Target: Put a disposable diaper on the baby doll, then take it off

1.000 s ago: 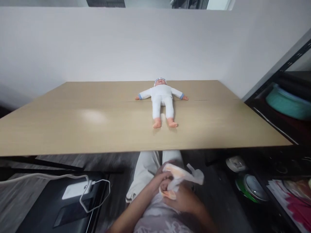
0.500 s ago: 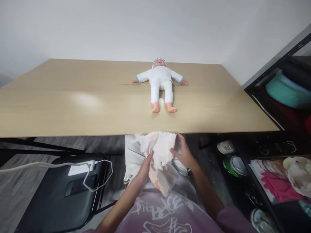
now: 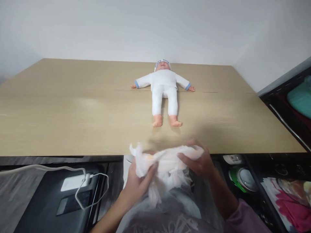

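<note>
A soft white diaper [image 3: 170, 158] with frilled, thin edges is stretched between my two hands at the front edge of the table [image 3: 73, 132]. My left hand [image 3: 141, 179] grips its left side, the thumb lying over the front. On the other side, my right hand [image 3: 200, 160] pinches the right end, with the thumb on the near face and the fingers behind. Motion slightly smears the diaper and the right fingers. Beyond my hands, a baby doll [image 3: 164, 79] in white clothes with blue cuffs lies face up, arms spread and bare feet towards me.
At lower left, a black chair [image 3: 41, 200] holds a white power bank [image 3: 74, 183] with a white cable and a dark phone [image 3: 74, 203]. A black shelf rack at right holds a teal item [image 3: 301, 98], pink cloth [image 3: 291, 207] and a green-rimmed round container [image 3: 245, 179].
Both hands have lifted the diaper from my lap to the table's front edge and drawn it wider sideways. The camera view has shifted closer to the table.
</note>
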`<state>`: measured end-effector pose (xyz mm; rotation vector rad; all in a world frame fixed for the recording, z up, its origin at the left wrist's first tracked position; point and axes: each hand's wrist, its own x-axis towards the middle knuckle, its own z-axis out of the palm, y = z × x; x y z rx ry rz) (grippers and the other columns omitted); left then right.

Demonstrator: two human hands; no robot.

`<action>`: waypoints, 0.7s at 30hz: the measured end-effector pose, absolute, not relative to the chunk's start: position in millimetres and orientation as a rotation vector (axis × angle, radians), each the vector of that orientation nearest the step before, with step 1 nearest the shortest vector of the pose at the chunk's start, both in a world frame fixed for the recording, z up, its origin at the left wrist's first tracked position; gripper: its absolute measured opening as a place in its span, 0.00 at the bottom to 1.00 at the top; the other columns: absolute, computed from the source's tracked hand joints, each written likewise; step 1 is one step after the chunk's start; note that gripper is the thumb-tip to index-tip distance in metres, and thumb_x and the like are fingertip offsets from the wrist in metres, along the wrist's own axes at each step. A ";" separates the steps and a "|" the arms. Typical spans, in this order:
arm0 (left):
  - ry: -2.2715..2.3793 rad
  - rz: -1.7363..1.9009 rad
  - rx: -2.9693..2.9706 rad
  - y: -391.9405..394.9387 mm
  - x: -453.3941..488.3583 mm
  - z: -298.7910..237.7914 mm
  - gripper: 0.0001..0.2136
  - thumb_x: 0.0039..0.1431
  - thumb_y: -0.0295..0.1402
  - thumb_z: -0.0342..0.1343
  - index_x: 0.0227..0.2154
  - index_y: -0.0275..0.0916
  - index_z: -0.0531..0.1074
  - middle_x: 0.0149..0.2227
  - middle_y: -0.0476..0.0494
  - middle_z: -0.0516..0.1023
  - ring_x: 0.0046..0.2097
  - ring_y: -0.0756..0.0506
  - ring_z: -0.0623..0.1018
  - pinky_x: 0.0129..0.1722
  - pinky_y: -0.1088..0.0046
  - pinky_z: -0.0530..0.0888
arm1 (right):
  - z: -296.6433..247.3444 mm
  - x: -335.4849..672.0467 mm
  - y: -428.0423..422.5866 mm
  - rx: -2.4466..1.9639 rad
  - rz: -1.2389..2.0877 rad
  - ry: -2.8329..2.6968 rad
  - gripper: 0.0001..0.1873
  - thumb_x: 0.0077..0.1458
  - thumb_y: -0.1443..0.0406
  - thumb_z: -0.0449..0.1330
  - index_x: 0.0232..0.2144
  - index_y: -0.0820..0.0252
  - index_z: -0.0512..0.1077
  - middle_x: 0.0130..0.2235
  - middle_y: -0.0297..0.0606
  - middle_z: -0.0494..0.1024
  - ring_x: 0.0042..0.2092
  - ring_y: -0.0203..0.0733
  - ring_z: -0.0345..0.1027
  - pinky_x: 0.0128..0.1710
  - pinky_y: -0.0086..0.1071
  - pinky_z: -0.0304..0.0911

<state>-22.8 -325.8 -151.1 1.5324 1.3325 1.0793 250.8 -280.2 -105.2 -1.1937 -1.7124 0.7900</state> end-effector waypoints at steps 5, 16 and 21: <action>1.526 1.074 1.728 -268.2 -23.2 -151.1 0.17 0.77 0.45 0.57 0.35 0.41 0.80 0.35 0.43 0.86 0.40 0.40 0.84 0.48 0.61 0.79 | -110.1 259.4 -229.2 -1.465 0.782 -1.828 0.18 0.71 0.48 0.65 0.40 0.54 0.76 0.32 0.33 0.78 0.34 0.44 0.72 0.35 0.35 0.64; 1.738 0.945 1.911 -228.6 -27.7 -169.0 0.25 0.75 0.47 0.56 0.21 0.44 0.62 0.22 0.48 0.73 0.35 0.39 0.80 0.58 0.50 0.70 | -144.6 303.1 -213.4 -1.653 0.581 -1.734 0.27 0.70 0.42 0.62 0.29 0.55 0.74 0.34 0.36 0.75 0.37 0.44 0.70 0.38 0.36 0.61; 1.763 0.956 1.885 -229.7 -26.4 -167.7 0.23 0.74 0.50 0.57 0.23 0.45 0.69 0.25 0.46 0.77 0.37 0.37 0.81 0.57 0.50 0.71 | -149.6 297.8 -216.7 -1.973 0.387 -1.655 0.31 0.70 0.39 0.58 0.27 0.55 0.71 0.25 0.33 0.73 0.29 0.42 0.65 0.35 0.36 0.50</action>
